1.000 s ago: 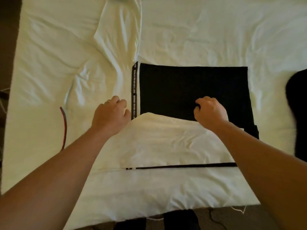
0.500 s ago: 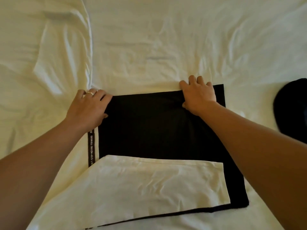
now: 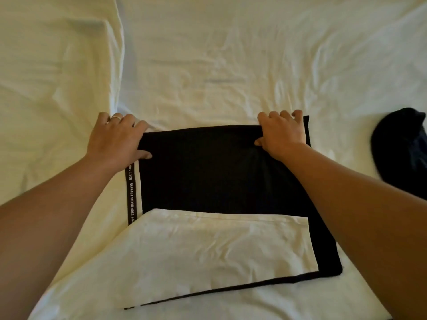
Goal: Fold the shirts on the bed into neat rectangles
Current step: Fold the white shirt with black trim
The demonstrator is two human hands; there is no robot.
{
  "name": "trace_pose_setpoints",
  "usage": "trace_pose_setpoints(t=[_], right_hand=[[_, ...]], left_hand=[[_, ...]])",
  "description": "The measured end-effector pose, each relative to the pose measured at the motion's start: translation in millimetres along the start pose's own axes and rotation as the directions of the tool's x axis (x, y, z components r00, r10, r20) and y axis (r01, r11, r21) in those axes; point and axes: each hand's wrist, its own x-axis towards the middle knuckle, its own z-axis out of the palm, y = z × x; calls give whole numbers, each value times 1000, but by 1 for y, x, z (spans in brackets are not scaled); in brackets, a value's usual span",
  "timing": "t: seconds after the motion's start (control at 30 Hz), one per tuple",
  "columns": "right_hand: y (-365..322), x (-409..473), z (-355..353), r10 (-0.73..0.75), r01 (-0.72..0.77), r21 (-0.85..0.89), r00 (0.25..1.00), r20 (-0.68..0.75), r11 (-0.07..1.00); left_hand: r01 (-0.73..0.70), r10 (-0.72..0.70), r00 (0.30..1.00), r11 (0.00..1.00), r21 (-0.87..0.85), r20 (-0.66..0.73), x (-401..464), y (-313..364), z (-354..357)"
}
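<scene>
A black shirt (image 3: pixel 215 174) lies partly folded in the middle of the bed, with a white panel (image 3: pixel 208 252) across its near half and a lettered black strip (image 3: pixel 131 199) down its left side. My left hand (image 3: pixel 115 139) grips the shirt's far left corner, fingers curled over the edge and thumb on top. At the far right corner, my right hand (image 3: pixel 283 132) grips the far edge the same way. That far edge is lifted slightly off the sheet.
The bed is covered by a wrinkled white sheet (image 3: pixel 219 65). A white garment or raised fold (image 3: pixel 64 72) lies at the far left. A dark bundle of clothing (image 3: pixel 402 153) sits at the right edge.
Both hands left the shirt's middle, reached to its far edge and took hold of the far corners. The hands have spread a little wider since half a second ago.
</scene>
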Motion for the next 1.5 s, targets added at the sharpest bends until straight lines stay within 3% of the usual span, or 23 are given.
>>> trace_pose_setpoints(t=[0.27, 0.5, 0.83, 1.03, 1.17, 1.27, 1.37, 1.5], right_hand=[[3, -90, 10, 155, -154, 19, 985, -73, 988], [7, -156, 41, 218, -217, 51, 976, -9, 975], [22, -184, 65, 220, -220, 39, 976, -3, 975], [32, -197, 72, 190, -190, 12, 982, -9, 982], [42, -201, 74, 188, -188, -13, 978, 93, 982], [44, -195, 67, 237, -247, 195, 969, 72, 949], [42, -174, 56, 278, -222, 506, 960, -36, 834], [37, -145, 61, 155, -115, 563, 988, -23, 818]], left_hand=[[-77, 48, 957, 993, -92, -286, -87, -1, 7], [-178, 122, 928, 975, -132, -352, -160, 25, 33], [-141, 79, 916, 981, -133, -392, -208, 55, 54], [-108, 68, 939, 989, -100, -338, -217, 67, 56], [-63, 25, 971, 987, -150, -239, -220, 78, 45], [65, -104, 984, 966, -249, -147, -211, 85, 35], [124, -193, 970, 915, -384, -145, -185, 86, 27], [246, -239, 968, 820, -517, 81, -141, 81, 23]])
